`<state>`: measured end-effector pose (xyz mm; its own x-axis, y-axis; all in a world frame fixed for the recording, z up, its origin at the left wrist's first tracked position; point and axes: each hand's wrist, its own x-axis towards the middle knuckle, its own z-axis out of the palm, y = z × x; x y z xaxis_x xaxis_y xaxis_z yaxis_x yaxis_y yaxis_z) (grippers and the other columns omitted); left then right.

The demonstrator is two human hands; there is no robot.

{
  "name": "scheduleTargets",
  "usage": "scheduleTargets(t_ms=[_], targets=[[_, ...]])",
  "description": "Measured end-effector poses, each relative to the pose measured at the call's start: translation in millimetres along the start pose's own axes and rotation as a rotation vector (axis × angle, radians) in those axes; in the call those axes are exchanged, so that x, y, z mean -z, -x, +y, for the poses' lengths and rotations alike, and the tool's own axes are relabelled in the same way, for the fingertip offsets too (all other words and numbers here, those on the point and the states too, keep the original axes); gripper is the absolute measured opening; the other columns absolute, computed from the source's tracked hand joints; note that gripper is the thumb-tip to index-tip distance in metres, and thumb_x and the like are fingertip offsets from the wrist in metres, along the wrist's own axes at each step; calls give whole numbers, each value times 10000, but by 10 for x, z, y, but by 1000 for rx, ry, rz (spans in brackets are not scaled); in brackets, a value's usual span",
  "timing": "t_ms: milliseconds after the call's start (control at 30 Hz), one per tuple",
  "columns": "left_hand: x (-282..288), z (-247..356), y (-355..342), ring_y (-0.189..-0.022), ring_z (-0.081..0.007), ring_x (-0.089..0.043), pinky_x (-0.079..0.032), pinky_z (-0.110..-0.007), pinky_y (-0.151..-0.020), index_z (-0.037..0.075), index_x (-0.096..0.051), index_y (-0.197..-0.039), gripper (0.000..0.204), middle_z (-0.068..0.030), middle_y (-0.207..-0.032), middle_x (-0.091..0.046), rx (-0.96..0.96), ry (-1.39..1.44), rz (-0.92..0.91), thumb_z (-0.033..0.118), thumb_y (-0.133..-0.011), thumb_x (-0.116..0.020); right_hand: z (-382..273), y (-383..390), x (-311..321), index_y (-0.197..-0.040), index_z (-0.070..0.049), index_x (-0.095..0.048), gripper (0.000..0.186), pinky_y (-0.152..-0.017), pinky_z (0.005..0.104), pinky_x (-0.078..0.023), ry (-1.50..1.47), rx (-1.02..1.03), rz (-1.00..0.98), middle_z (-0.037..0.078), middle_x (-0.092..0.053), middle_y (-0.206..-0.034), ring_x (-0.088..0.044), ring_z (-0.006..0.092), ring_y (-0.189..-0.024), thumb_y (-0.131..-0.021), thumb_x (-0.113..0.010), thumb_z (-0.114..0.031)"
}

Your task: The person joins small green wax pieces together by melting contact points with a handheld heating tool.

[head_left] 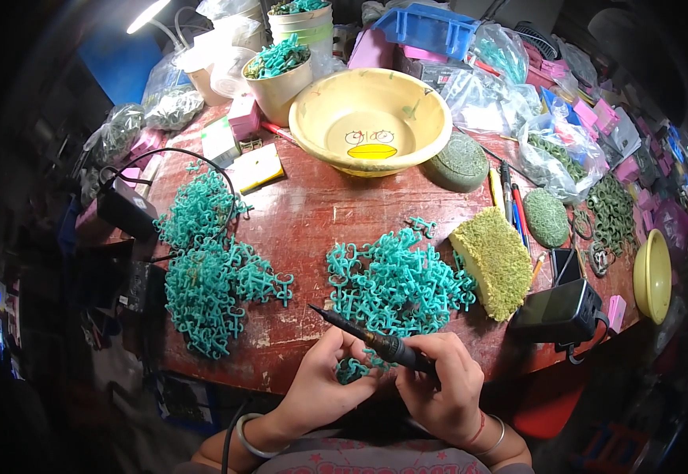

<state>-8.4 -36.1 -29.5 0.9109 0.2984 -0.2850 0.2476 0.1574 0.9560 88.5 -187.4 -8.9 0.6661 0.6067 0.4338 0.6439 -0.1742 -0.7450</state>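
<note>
Close to my body, my right hand (448, 385) grips the dark handle of a soldering iron (391, 346). Its thin tip points up and to the left, past the fingers of the other hand. My left hand (329, 389) is closed just beneath the iron, with a small teal plastic-like piece (350, 370) at its fingertips. A heap of the same curly teal pieces (395, 280) lies right in front of both hands. Farther left, a second teal heap (206, 276) spreads over the red table (296, 237).
A yellow basin (312, 103) stands at the back, beside a tub of teal pieces (279, 59). On the right are a yellow-green sponge block (495, 265), green stones (547, 217), pens (509, 189) and a black device (557, 312). A black cable (221, 170) arcs over the left heap.
</note>
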Motion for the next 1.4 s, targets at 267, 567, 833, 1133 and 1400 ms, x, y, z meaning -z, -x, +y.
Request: scheduleTargets(t_ms=[267, 567, 833, 1133, 1400], targets=[[-5, 144, 20, -869, -70, -562, -480, -242, -787, 65, -501, -968, 296, -18, -922, -574, 195, 155, 14, 2, -821, -750, 32, 23, 27, -1056, 1, -630, 336, -540, 331, -544, 21, -8, 36, 134, -657, -876, -660, 264, -682, -738, -728, 52], [-38, -22, 40, -886, -81, -578, -470, -237, -772, 36, -590, -1043, 247, -20, -965, -612, -82, 130, -6, -49, -841, -703, -35, -47, 0, -1098, 22, -604, 367, -563, 326, -548, -74, 73, -73, 147, -670, -923, -677, 264, -708, -758, -739, 45], [-27, -6, 49, -864, -73, -578, -477, -233, -747, 29, -632, -1056, 223, -14, -948, -624, -60, 150, -24, -44, -852, -687, -20, -55, -12, -1116, 6, -608, 372, -538, 318, -517, -86, 58, -104, 135, -663, -899, -637, 234, -608, -764, -715, 60], [-33, 46, 37, -850, -63, -592, -485, -228, -753, 20, -617, -1019, 219, -24, -912, -640, -63, -63, 39, -41, -820, -686, -28, -30, 114, -1079, -3, -637, 355, -522, 303, -479, -59, -65, -56, 118, -654, -806, -610, 215, -564, -742, -701, 90], [-45, -18, 32, -902, -110, -607, -487, -272, -830, 19, -610, -1017, 214, -46, -929, -643, -50, -25, 67, -12, -819, -684, 33, 2, 54, -1022, -8, -647, 300, -526, 301, -485, -40, 32, 9, 111, -662, -762, -636, 209, -580, -742, -726, 63]])
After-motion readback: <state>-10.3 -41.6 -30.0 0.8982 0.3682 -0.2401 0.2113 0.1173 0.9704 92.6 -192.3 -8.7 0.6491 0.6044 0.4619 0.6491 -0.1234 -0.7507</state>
